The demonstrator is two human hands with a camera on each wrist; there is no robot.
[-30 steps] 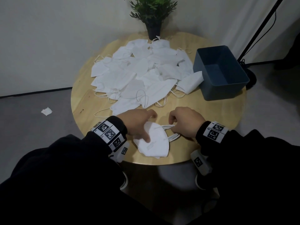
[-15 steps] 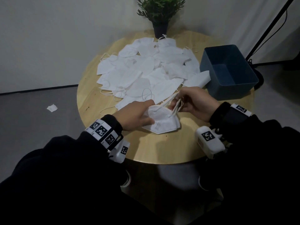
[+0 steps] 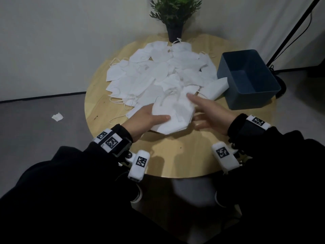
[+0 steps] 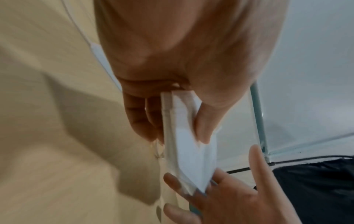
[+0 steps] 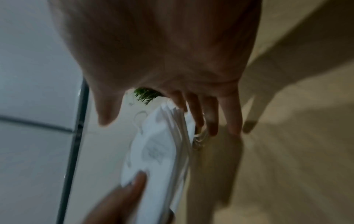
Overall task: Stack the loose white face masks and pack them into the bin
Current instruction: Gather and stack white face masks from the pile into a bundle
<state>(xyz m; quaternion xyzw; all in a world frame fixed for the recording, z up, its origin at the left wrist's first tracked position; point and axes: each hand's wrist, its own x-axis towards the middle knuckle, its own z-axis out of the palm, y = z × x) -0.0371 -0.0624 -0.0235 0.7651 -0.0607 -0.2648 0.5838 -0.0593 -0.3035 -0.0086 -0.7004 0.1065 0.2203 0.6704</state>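
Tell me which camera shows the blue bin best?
The head view: the whole bin sits open on the table's right side, nothing visible inside. The left wrist view seems to catch only a thin blue edge; the right wrist view shows no bin I can recognise.

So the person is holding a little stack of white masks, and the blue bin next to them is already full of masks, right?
Not quite. The left hand does hold the stack of masks, but the blue bin is empty, as the head view shows.
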